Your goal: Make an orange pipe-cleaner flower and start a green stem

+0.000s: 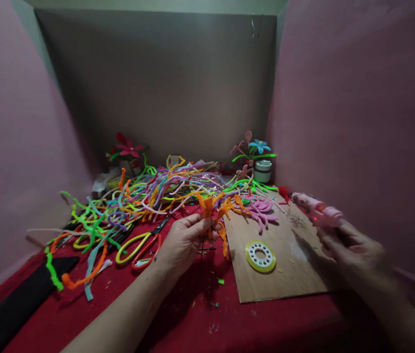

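Near the middle, my left hand [185, 240] pinches an orange fuzzy pipe-cleaner piece [206, 205], which stands upright above the fingers. More orange pieces [226, 208] lie or hang just right of it. Over the right side of the wooden board [277, 287], my right hand [350, 247] is wrapped round a pink glue gun [318, 208] with a small red light; its nozzle points left. A roll of clear yellowish tape [261, 256] lies flat on the board between the hands.
Coloured pipe cleaners [163, 189] are heaped at the back left. Scissors [143, 250] with yellow and red handles lie left of my left hand. Pink pipe cleaners [261, 206] rest on the board's far edge. Behind stand a white jar [263, 171] and a blue flower [260, 146].
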Demonstrator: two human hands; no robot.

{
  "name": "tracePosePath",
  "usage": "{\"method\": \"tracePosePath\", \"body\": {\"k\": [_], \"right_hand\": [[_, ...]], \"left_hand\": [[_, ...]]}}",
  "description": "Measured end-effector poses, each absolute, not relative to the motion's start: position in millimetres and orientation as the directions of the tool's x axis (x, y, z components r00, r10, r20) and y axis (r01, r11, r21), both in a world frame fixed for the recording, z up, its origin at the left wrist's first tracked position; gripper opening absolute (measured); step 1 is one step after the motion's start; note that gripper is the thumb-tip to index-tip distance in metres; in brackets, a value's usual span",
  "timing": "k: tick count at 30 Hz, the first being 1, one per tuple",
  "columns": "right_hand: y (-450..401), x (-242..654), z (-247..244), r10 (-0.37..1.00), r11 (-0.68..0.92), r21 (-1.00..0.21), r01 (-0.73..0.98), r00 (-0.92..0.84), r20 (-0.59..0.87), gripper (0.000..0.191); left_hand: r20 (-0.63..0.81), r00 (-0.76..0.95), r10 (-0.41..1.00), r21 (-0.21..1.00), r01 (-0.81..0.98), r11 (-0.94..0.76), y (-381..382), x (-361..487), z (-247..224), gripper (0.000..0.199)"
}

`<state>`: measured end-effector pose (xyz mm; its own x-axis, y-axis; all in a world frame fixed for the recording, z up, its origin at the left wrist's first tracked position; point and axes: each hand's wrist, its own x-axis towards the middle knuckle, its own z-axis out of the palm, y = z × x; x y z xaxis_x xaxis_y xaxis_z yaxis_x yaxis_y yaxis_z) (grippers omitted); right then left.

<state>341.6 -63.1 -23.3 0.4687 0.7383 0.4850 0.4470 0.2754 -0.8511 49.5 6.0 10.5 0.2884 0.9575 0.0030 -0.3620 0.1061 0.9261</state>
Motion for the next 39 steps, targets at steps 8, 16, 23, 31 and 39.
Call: {"method": "tracePosePath", "body": {"k": [8,16,23,31,39], "right_hand": [[-60,309,24,0.804,0.204,-0.804,-0.559,0.564,-0.188,0.039],[-34,274,43,0.958,0.034,-0.765,-0.643,0.239,-0.158,0.024],[-9,240,50,0.961,0.214,-0.866,-0.452,-0.059,0.268,0.012],[-22,235,14,0.969,0.223,-0.974,-0.046,-0.1,0.227,0.025],[-22,234,12,0.976,0.208,-0.977,0.048,-0.078,0.204,0.027]], "left_hand": [[0.336,0.108,0.935,0.935,-0.155,-0.319,-11,46,26,0.011],[0.441,-0.003,0.898,0.891,-0.123,-0.438,-7,34,32,0.007],[0.277,-0.049,0.96,0.843,-0.466,-0.267,20,19,32,0.017],[0.276,-0.047,0.96,0.852,-0.45,-0.267,23,19,28,0.011],[0.327,-0.008,0.945,0.878,-0.366,-0.307,22,21,19,0.008]]}}
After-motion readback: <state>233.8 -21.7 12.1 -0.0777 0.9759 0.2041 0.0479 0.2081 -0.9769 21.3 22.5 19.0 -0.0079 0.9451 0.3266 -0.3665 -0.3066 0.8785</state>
